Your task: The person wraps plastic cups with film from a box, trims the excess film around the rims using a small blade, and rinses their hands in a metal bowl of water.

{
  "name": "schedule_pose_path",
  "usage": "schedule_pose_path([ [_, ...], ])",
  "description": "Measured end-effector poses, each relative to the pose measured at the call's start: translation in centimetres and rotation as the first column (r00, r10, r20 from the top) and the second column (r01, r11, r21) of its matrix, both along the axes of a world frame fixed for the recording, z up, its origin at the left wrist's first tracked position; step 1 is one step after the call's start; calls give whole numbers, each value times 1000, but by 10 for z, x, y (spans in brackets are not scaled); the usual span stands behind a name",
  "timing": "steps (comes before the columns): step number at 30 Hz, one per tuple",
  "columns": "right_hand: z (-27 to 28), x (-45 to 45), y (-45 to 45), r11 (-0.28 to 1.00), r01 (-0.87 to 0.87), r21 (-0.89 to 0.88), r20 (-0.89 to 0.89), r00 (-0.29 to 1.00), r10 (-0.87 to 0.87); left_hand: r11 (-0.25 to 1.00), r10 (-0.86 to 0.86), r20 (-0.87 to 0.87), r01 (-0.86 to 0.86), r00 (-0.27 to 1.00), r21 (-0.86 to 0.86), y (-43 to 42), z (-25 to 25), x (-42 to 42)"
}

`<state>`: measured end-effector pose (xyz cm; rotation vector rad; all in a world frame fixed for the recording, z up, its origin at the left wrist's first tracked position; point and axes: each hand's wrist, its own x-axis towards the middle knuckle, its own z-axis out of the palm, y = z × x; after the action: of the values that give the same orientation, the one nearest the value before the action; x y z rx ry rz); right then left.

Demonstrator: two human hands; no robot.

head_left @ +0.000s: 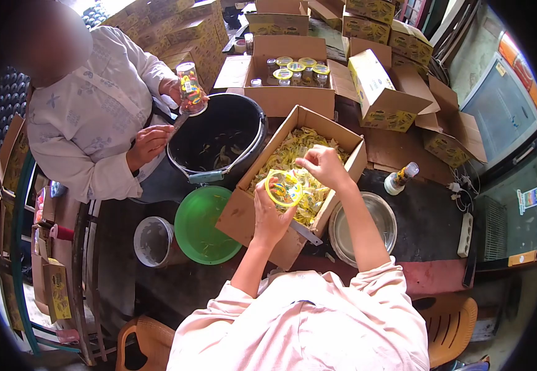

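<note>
Black, flat work surface (pixel 429 216) extends beneath both sets of fingers. A second person in a white, blue-patterned shirt (pixel 95 111) is located well to the left of the fingers. An open, rectangular brown cardboard carton (pixel 356 162) lies directly below the right fingers, its near flap folded outward beside the left wrist. An open brown cardboard box with yellow-lidded clear jars (pixel 290 99) stands beyond the fingers, on the far side of the carton. A round black bucket with a wire handle (pixel 197 145) stands left of the left fingers. A round green basin (pixel 194 222) sits nearer the body, left of the left wrist. A round, shallow metal bowl (pixel 381 213) rests right of the fingers, partly covered by the right forearm. A grey-white cylindrical pail (pixel 152 241) stands left of the basin, well apart from the fingers. The left hand (pixel 270 219) is wrapped around a clear round jar with a yellow ring (pixel 284 188), fingers on one side and thumb on the other; the ring faces upward. The right hand (pixel 324 166) is positioned beyond and right of the jar, fingers curled, tips close together; whether they grip anything cannot be determined. Small yellow packets (pixel 308 148) fill the carton below the right fingertips.
</note>
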<state>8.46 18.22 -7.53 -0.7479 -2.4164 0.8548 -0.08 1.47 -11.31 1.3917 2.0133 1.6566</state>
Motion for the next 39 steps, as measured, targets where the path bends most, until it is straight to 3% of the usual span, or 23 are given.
schedule_pose_path([
  [1, 7, -2, -4, 1000, 11, -4, -138, 990, -11, 1000, -2, -7, 2, 1000, -5, 0, 0, 0],
  [2, 18, -1, -12, 999, -26, -44, -160, 987, 18, 1000, -3, -9, 3, 1000, -12, 1, 0, 0],
  [5, 36, -2, -34, 974, -200, 107, -186, 958, 217, 1000, -7, -44, 6, 999, -26, 3, 2, -1],
  [10, 26, -7, -44, 907, -177, 383, -168, 952, 256, 999, 9, -185, -16, 983, -39, 1, 6, 4],
  [16, 18, -7, -36, 884, -246, 398, -229, 906, 356, 1000, -30, -95, 29, 995, -8, 4, 6, 0],
  [19, 27, -3, -38, 850, -276, 449, -166, 909, 383, 998, -58, 17, 58, 998, -7, 2, 26, 0],
  [22, 26, -5, -45, 841, -276, 466, -188, 898, 398, 935, -343, 69, 347, 937, -71, 7, 25, -20],
  [28, 28, -2, -43, 823, -276, 496, -85, 928, 362, 933, -304, 28, 303, 952, -195, 5, 29, -20],
  [31, 22, -3, -46, 846, -232, 481, -145, 930, 337, 939, -269, -27, 256, 963, -228, 3, 30, -19],
  [34, 24, -2, -47, 929, -265, 259, -237, 915, 327, 969, -192, -130, 167, 973, -184, 4, 23, -19],
  [37, 22, -6, -49, 950, -272, 150, -368, 877, 309, 976, -192, -152, 173, 969, -132, 2, 27, -20],
  [39, 22, -2, -39, 980, -199, -4, -376, 908, 183, 983, -170, -72, 164, 983, -86, -2, 31, -21],
])
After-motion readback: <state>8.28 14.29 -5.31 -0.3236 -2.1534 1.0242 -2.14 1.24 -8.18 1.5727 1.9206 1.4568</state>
